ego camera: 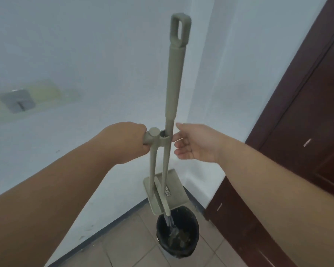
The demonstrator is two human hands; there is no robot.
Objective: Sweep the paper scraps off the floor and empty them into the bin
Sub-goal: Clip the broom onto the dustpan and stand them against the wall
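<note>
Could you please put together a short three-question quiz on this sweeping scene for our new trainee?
1. True or false: the left hand grips the dustpan handle.
2. What does the right hand hold? A) the broom B) a paper scrap C) nothing
3. Fill in: the dustpan hangs tilted above the black ___.

Key
1. True; its fingers are curled round the handle's end.
2. C; it is open, its fingers close beside the broom, which sits clipped to the dustpan handle.
3. bin; the bristles point down into it.
</note>
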